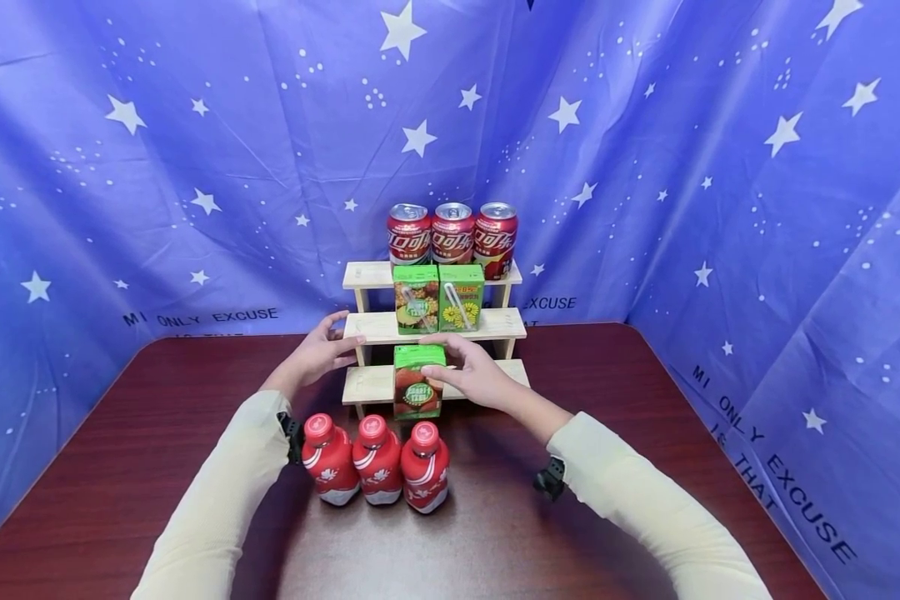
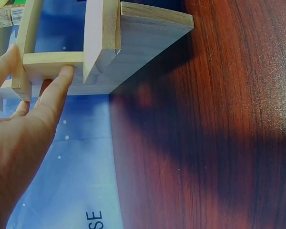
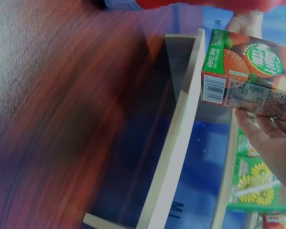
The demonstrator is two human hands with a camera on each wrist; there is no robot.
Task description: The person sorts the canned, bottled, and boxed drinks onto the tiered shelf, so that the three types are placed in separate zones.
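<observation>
My right hand (image 1: 478, 377) holds a juice box (image 1: 417, 393) with a green top and red fruit pictures, at the lowest step of a three-step wooden display shelf (image 1: 363, 383). In the right wrist view the box's side with its barcode (image 3: 213, 89) faces the camera, and fingers wrap its far side. At the shelf's left end my left hand (image 1: 317, 354) grips the wooden frame around the middle step; the left wrist view has fingers on the frame's crosspiece (image 2: 52, 58). Two green juice boxes (image 1: 461, 298) stand on the middle step, above the held box.
Three red cola cans (image 1: 453, 233) stand in a row on the top step. In front of the shelf, three red bottles (image 1: 377, 467) stand side by side on the dark wooden table (image 1: 510, 533). A blue star-patterned curtain (image 1: 270, 167) surrounds the table's back and sides.
</observation>
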